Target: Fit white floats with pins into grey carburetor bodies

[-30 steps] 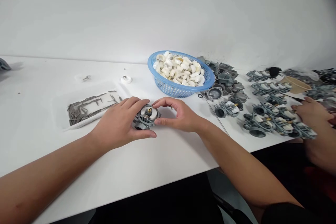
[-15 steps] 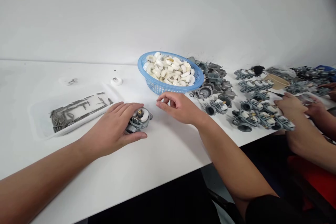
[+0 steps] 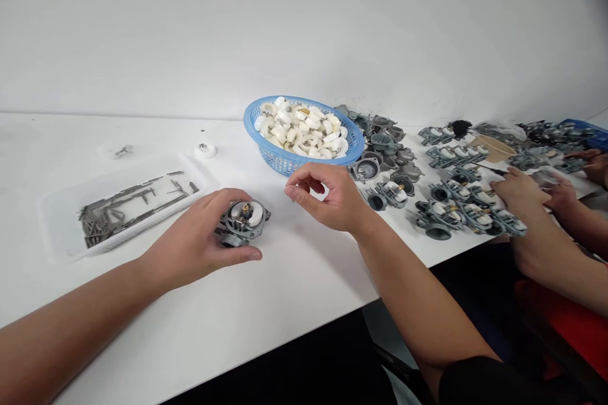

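Observation:
My left hand (image 3: 199, 234) curves around a grey metal carburetor (image 3: 246, 220) on the table, its fingers along the far left side and its thumb along the near side. A white float and a brass piece show in the carburetor's open top. Just to the right, my right hand (image 3: 325, 196) hovers above the table with its thumb and index finger pinched together; whatever may be between the fingertips is hidden. A blue basket (image 3: 251, 133) heaped with white floats (image 3: 304, 130) stands behind my hands.
On the left lies a clear plastic tray (image 3: 57, 215) of thin metal pins. One loose float (image 3: 205, 150) sits behind it. Several metal bowls (image 3: 368, 169) and carburetors (image 3: 449, 215) crowd the right side, where another person's hands (image 3: 522, 193) work near a brown container (image 3: 494, 149).
My left fingers have slid back off the carburetor's top, so more of its float shows. My right hand stays pinched in nearly the same place. The whole view has shifted slightly.

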The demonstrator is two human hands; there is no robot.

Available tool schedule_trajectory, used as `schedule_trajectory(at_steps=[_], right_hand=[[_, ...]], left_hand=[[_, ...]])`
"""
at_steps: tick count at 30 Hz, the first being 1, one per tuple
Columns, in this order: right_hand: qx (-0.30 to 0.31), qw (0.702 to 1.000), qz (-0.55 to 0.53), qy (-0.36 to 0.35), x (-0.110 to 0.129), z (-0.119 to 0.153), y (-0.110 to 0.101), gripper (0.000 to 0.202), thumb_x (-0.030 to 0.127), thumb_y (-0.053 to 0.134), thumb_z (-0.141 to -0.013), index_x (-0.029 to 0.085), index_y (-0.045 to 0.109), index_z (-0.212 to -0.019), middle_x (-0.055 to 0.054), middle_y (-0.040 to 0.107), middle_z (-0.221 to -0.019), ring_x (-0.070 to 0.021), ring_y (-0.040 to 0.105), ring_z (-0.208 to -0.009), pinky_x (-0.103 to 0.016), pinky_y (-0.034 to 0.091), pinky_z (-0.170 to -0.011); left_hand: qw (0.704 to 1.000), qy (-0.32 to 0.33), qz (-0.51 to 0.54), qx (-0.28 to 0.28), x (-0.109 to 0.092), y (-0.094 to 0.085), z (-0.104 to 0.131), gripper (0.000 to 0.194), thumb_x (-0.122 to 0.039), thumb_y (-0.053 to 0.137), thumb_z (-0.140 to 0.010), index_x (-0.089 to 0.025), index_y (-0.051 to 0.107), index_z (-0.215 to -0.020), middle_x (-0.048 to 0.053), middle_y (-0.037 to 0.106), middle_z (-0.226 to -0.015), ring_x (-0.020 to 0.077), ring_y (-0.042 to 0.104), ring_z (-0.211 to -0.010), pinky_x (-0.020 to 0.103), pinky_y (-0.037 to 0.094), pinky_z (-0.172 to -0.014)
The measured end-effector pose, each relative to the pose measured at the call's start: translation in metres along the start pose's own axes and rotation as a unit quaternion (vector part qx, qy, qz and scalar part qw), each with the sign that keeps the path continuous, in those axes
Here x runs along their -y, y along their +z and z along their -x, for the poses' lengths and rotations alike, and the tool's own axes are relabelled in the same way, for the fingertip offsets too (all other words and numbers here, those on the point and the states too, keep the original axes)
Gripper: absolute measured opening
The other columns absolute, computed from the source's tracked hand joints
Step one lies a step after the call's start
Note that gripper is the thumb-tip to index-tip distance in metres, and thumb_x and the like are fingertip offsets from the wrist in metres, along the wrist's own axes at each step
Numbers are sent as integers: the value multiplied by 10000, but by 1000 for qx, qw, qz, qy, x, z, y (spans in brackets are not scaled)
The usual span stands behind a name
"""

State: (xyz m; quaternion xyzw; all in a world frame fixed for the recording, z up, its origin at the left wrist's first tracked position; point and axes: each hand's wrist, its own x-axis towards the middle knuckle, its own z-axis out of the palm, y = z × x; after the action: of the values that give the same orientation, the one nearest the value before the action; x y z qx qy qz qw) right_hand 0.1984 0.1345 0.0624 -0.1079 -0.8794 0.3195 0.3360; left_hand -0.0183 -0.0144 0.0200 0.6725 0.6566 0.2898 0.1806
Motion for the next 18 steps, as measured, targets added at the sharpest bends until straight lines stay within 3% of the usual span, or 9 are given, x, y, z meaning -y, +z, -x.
schedule_trajectory(at_steps=[4,12,15,18], right_hand=[[16,1000,7,-15,-3,0,6,138,317,674,-931,204,671,-852,8,649,-731,-100,527,-619,-263,395,-562],[30,999,-11,-17,-7,0,11,139,271,674,-930,197,668,-813,7,638,-701,-99,503,-598,-264,401,-552],[-2,999,-45,-1,-6,-1,13,105,303,693,-919,205,667,-944,25,587,-677,-105,495,-593,-269,422,-562],[-40,995,-89,24,-1,-6,19,259,351,690,-925,218,602,-1129,44,549,-685,-115,512,-603,-278,452,-589]], left_hand=[[995,-50,85,19,0,1,2,818,-703,818,-644,-274,457,-1240,92,612,-1201,271,632,-944,399,549,-763],[962,-26,264,59,-2,4,3,728,-535,856,-721,-285,348,-1178,114,396,-1405,204,562,-1074,362,547,-865],[951,-22,300,72,-3,5,3,603,-506,778,-824,-278,342,-1171,123,392,-1412,188,569,-1052,353,561,-832],[940,-37,331,74,-6,3,3,498,-503,702,-892,-272,353,-1162,126,443,-1389,174,586,-998,341,581,-763]])
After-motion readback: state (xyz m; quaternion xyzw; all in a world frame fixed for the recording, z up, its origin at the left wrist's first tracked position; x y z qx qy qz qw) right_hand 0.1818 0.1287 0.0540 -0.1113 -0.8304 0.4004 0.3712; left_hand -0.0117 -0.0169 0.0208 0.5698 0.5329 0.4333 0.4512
